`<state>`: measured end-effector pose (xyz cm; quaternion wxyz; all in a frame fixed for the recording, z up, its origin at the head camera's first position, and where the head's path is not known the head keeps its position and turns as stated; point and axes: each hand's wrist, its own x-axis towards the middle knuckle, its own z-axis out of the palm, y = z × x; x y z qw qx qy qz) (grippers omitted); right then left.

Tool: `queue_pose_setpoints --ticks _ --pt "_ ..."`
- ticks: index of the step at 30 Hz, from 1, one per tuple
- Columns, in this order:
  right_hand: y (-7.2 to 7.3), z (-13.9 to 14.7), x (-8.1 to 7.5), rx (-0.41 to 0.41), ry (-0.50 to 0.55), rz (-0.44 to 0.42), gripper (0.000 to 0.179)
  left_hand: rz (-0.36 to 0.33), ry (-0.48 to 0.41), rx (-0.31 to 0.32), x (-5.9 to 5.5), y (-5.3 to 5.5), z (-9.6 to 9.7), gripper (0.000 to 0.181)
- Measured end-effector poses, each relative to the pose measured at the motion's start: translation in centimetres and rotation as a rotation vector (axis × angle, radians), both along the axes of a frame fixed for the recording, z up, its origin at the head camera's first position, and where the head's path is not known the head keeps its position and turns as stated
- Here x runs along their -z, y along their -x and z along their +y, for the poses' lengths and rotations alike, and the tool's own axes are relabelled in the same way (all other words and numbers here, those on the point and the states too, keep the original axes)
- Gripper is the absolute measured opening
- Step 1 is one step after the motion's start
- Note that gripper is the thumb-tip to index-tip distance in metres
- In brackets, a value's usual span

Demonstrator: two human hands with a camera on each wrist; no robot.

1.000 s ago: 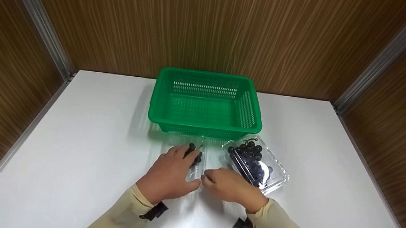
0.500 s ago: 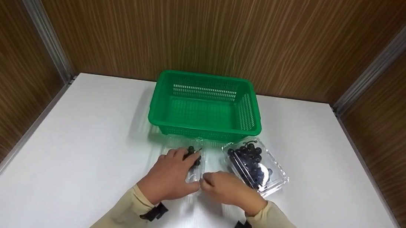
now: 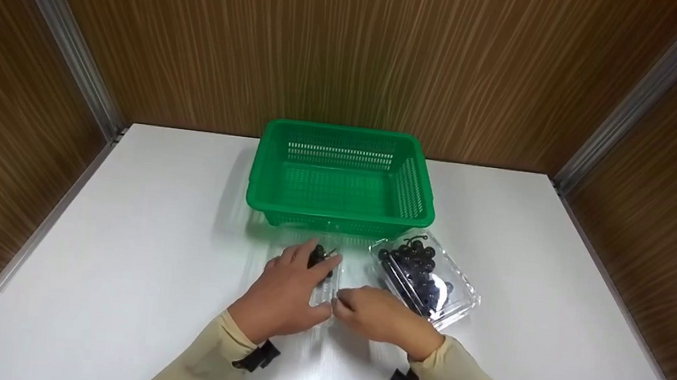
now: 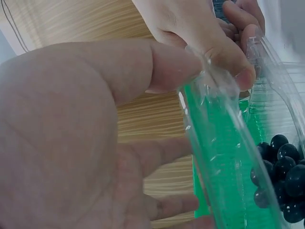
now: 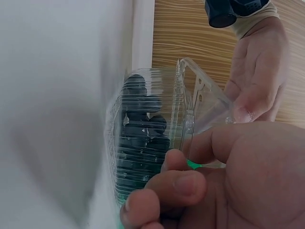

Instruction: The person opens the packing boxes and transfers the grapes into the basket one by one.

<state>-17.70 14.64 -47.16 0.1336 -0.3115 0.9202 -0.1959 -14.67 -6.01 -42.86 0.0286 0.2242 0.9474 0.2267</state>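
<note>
A clear plastic clamshell box (image 3: pixel 325 289) holding dark grapes (image 5: pixel 143 124) stands in front of the green basket. Its lid (image 4: pixel 214 114) is raised at an angle over the grapes in the wrist views. My left hand (image 3: pixel 284 299) spreads over the box with fingers extended, its thumb against the lid's edge. At the box's near right corner, my right hand (image 3: pixel 379 313) pinches the rim, fingers curled and thumb at the plastic. The left hand hides much of the box in the head view.
Another clear clamshell box (image 3: pixel 458 288) of dark grapes lies at a slant to the right, close beside the right hand. Behind both boxes is a green slotted plastic basket (image 3: pixel 339 214) on the white table (image 3: pixel 156 216). Wood-grain panels (image 3: pixel 352 48) enclose the table.
My left fingers have stretched slightly forward over the box. The right hand keeps its pinch at the corner, nearly still. The head view has tilted up a little.
</note>
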Motion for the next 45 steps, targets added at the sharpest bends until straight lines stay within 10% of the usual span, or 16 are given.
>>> queue_pose_setpoints --ticks 11,24,45 --pt "0.0 -0.2 0.0 0.016 -0.009 -0.03 0.033 0.077 -0.049 0.1 0.0 -0.1 -0.2 0.042" --pt "-0.3 0.6 -0.4 -0.011 -0.07 -0.06 0.043 0.114 -0.078 0.088 -0.9 -0.2 -0.4 0.055" --pt "-0.2 0.6 -0.6 0.021 -0.101 -0.07 0.043 0.019 -0.144 0.048 -3.3 0.0 -2.7 0.052"
